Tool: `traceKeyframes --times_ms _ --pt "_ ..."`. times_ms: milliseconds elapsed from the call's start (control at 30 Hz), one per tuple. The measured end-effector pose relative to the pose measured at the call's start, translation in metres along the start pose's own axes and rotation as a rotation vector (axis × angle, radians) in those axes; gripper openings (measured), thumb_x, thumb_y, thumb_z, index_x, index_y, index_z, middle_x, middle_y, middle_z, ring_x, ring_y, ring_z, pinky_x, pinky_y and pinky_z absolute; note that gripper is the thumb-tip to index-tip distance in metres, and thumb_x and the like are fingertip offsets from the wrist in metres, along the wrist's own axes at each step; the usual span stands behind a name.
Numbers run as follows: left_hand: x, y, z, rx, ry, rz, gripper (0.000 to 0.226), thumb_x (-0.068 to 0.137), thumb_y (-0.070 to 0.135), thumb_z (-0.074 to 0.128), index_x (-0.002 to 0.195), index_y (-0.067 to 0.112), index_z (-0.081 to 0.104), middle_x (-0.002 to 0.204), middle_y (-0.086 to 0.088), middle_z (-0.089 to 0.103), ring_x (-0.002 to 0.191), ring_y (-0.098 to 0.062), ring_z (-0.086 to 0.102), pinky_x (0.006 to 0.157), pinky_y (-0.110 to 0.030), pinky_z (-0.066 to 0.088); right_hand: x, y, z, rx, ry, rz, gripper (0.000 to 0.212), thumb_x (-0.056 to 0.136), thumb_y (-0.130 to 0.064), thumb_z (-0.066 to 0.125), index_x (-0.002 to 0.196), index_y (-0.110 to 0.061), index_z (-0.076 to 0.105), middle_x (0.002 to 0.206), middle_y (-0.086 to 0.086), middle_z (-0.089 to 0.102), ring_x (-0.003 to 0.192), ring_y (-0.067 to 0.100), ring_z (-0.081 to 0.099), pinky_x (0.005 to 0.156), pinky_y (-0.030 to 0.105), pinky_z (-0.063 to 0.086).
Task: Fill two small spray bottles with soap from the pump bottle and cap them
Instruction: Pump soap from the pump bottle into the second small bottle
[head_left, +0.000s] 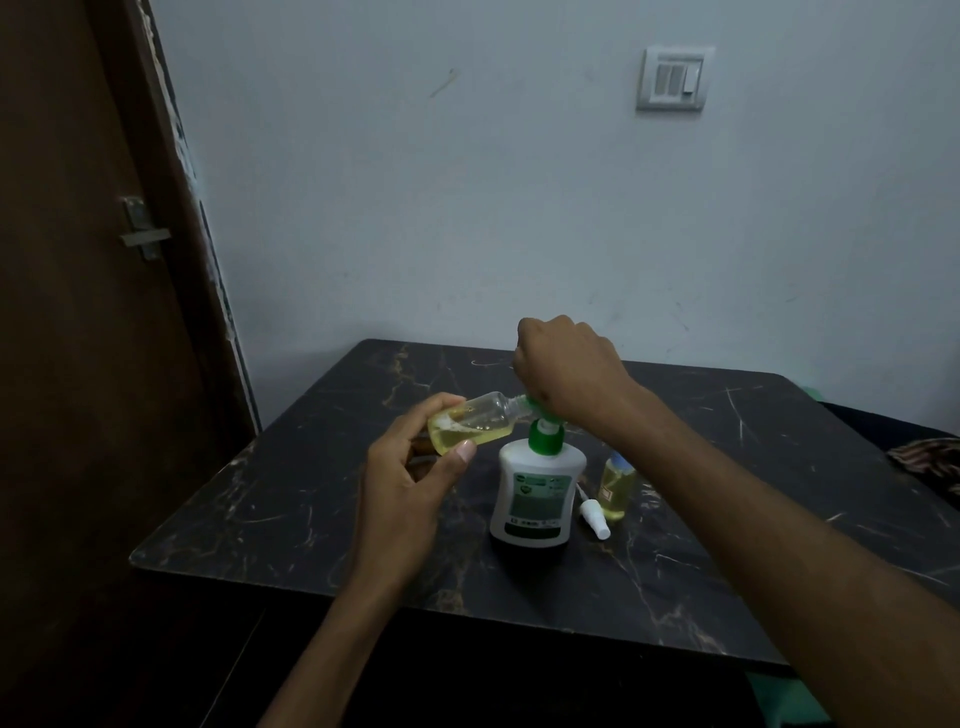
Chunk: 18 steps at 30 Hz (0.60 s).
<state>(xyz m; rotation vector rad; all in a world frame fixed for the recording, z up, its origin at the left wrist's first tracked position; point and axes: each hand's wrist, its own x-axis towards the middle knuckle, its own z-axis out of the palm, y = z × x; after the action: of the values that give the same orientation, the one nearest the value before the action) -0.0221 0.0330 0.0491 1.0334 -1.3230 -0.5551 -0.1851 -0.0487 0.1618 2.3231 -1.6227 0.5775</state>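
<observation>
A white soap pump bottle (537, 493) with a green pump head stands mid-table. My left hand (410, 462) grips a small clear spray bottle (475, 422), tilted on its side, partly full of yellow liquid, its open neck against the green spout. My right hand (566, 371) sits on top of the pump head, wrist bent down; its fingers are hidden behind it. A second small bottle (616, 488) of yellow liquid stands upright to the right of the pump bottle. A white spray cap (594, 514) lies on the table between them.
The dark marble-patterned table (311, 509) stands against a pale wall with a switch plate (673, 78). A brown door (78, 312) with a latch is on the left. Patterned fabric (930, 457) lies past the table's right edge.
</observation>
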Motion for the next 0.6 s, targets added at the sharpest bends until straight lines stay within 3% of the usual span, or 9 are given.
traceKeyframes --times_ms 333,600 --pt "0.000 -0.003 0.001 -0.004 0.012 -0.008 0.040 0.098 0.010 0.074 0.131 0.032 0.072 0.121 0.008 0.076 0.110 -0.011 0.073 0.093 -0.039 0.062 -0.002 0.001 0.008 0.019 0.008 -0.011 0.012 0.095 -0.009 0.056 0.092 -0.011 0.045 0.071 0.000 0.036 0.058 0.014 0.033 0.058 0.035 0.033" --pt "0.001 0.002 0.000 -0.005 0.007 0.000 0.039 0.098 0.014 0.076 0.133 0.032 0.071 0.124 0.009 0.076 0.113 -0.011 0.072 0.094 -0.037 0.061 0.003 0.001 -0.003 0.006 0.002 0.005 0.018 0.100 -0.024 0.050 0.089 -0.011 0.045 0.073 0.003 0.042 0.061 0.018 0.040 0.060 0.036 0.035"
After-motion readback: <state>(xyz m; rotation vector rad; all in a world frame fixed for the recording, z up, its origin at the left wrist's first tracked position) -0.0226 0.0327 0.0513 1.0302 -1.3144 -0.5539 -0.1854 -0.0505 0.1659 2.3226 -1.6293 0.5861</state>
